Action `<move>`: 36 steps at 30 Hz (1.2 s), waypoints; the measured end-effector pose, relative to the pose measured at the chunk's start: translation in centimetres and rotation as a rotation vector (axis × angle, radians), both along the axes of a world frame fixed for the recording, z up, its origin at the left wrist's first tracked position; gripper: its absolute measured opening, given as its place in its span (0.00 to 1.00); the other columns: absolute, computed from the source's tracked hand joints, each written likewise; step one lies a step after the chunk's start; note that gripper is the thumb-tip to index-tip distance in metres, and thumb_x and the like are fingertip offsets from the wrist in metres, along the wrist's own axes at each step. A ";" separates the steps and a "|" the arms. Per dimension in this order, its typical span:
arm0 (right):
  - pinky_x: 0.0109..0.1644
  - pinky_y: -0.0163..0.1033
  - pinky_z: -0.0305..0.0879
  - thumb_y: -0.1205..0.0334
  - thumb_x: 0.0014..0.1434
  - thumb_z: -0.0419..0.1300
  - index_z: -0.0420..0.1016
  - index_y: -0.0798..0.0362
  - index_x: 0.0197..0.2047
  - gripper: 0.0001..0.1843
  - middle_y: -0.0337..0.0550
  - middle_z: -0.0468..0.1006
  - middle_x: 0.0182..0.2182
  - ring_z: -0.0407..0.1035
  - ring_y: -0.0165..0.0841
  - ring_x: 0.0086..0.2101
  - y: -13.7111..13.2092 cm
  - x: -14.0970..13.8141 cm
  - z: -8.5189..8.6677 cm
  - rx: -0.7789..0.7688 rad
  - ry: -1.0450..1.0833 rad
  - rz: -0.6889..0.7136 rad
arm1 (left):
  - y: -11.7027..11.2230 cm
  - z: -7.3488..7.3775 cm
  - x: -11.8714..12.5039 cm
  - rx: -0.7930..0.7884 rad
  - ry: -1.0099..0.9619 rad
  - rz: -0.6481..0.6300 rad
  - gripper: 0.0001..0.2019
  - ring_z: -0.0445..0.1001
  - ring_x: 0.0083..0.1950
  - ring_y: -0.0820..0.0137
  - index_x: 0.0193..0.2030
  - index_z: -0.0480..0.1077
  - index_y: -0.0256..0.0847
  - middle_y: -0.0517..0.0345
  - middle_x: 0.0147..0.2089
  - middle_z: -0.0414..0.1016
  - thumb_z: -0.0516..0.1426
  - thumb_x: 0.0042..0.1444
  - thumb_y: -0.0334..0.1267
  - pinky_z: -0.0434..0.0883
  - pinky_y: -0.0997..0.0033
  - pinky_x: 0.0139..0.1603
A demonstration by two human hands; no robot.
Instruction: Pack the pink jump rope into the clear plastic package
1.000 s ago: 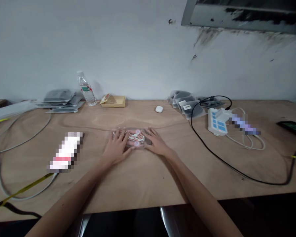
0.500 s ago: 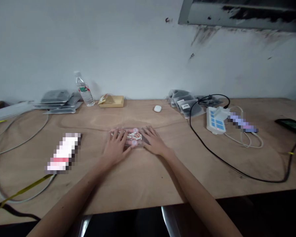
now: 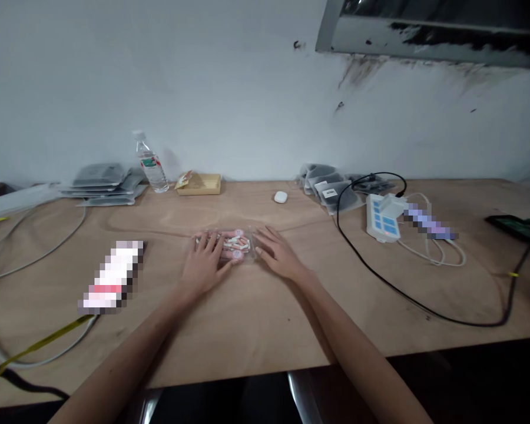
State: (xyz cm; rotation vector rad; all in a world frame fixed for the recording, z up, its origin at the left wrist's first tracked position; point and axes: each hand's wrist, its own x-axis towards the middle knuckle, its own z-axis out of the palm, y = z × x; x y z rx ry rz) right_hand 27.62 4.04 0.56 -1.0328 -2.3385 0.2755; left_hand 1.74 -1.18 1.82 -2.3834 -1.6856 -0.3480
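Observation:
A clear, flat package with pink and white pieces inside lies on the wooden table, in front of me. My left hand rests on its left part, fingers spread and pointing away from me, and covers that side. At the package's right edge is my right hand, its fingers apart and pointing inward; whether the fingertips touch the edge I cannot tell. Neither hand is closed around anything. What exactly the pink and white pieces are is too small to make out.
A blurred-out phone with a cable lies at left. Along the wall stand grey pouches, a water bottle, a cardboard tray, a small white case and more pouches. A power strip and black cable lie right.
My right hand has slid slightly off the package to its right edge, uncovering that end. The left hand stays on the package. The view has shifted slightly.

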 end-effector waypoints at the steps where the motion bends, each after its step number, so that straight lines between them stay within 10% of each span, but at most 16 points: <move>1: 0.73 0.59 0.50 0.52 0.72 0.51 0.65 0.50 0.69 0.26 0.48 0.62 0.70 0.49 0.45 0.71 0.1 -0.1 -0.2 -0.004 -0.032 0.015 | 0.0 0.0 0.0 -0.001 -0.003 -0.003 0.35 0.55 0.73 0.42 0.69 0.62 0.36 0.39 0.72 0.60 0.47 0.67 0.61 0.50 0.39 0.71; 11: 0.73 0.59 0.50 0.54 0.74 0.45 0.65 0.53 0.70 0.26 0.51 0.59 0.71 0.46 0.45 0.72 0.2 -0.8 -1.9 -0.042 -0.173 0.018 | 0.2 -0.3 0.1 -0.012 0.022 0.001 0.33 0.53 0.74 0.41 0.72 0.58 0.38 0.40 0.74 0.58 0.48 0.68 0.58 0.51 0.36 0.70; 21: 0.70 0.61 0.55 0.42 0.73 0.41 0.70 0.50 0.66 0.31 0.53 0.71 0.63 0.61 0.45 0.65 0.5 -1.0 -1.5 -0.132 0.200 -0.040 | 0.1 0.6 -0.4 -0.025 0.014 0.005 0.32 0.55 0.73 0.44 0.73 0.57 0.38 0.45 0.73 0.60 0.47 0.70 0.55 0.53 0.38 0.70; 31: 0.70 0.62 0.53 0.36 0.61 0.62 0.37 0.50 0.78 0.55 0.58 0.51 0.73 0.50 0.52 0.70 -1.1 -1.1 -0.5 -0.232 0.080 0.146 | 0.1 -0.2 0.1 -0.031 0.020 -0.035 0.34 0.49 0.75 0.39 0.72 0.58 0.37 0.41 0.74 0.58 0.47 0.69 0.58 0.50 0.33 0.70; 36: 0.70 0.61 0.55 0.39 0.65 0.58 0.45 0.54 0.76 0.47 0.61 0.55 0.72 0.52 0.52 0.70 -1.0 -1.7 -1.3 -0.201 0.007 -0.017 | 0.3 -0.2 -0.1 -0.031 -0.086 -0.020 0.36 0.55 0.74 0.43 0.68 0.61 0.32 0.36 0.71 0.62 0.50 0.66 0.60 0.51 0.37 0.71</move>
